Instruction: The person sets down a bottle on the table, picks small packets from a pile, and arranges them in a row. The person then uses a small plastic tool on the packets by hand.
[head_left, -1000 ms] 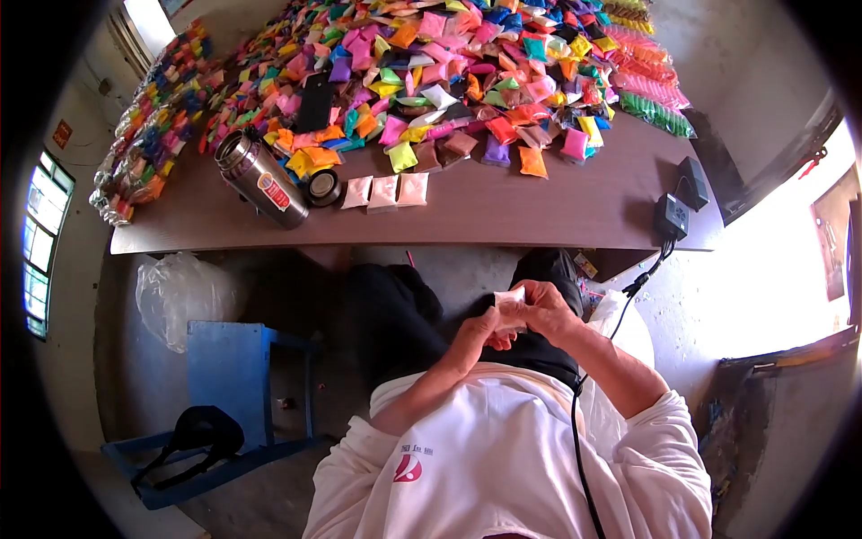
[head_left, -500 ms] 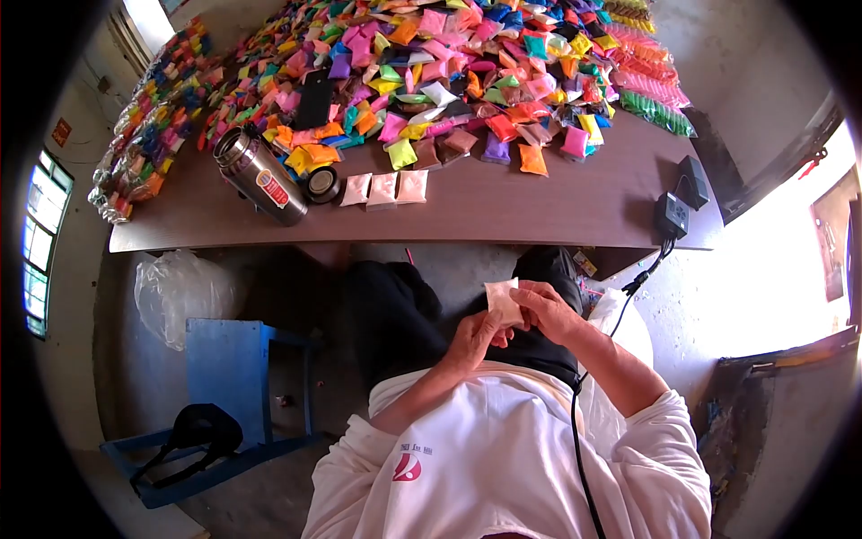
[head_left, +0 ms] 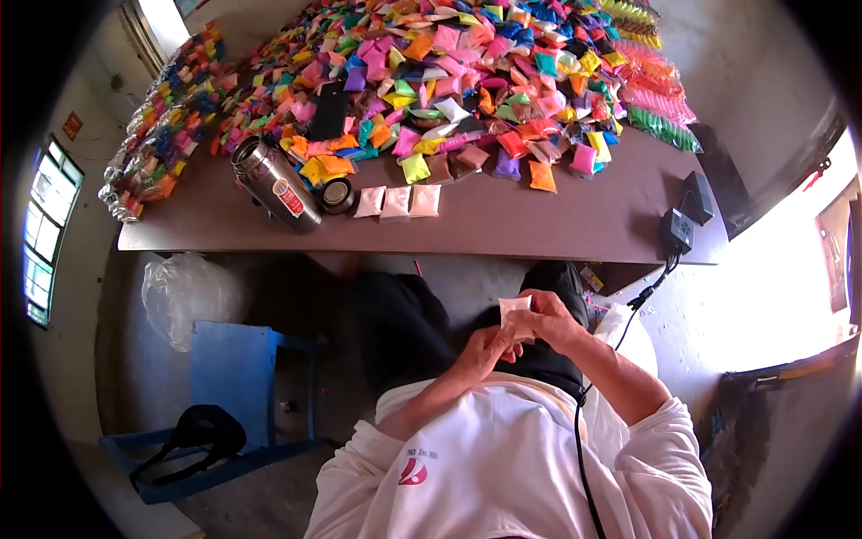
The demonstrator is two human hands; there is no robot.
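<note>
Above my lap, a small pale pink packet is held upright between both hands. My left hand grips its lower part, fingers curled. My right hand closes on its right side, thumb across the front. On the table's near edge lie three similar pale pink packets, among them a middle packet, in a row. Beside them are a round black lid and an open steel thermos lying tilted.
A large heap of colourful packets covers the back of the brown table. A black power adapter sits at its right edge, its cable running over my shirt. Left are a blue chair and a clear plastic bag.
The view has shifted slightly, so the table sits a little lower. My hands and the packet are slightly lower and to the right. My right fingers have shifted on the packet.
</note>
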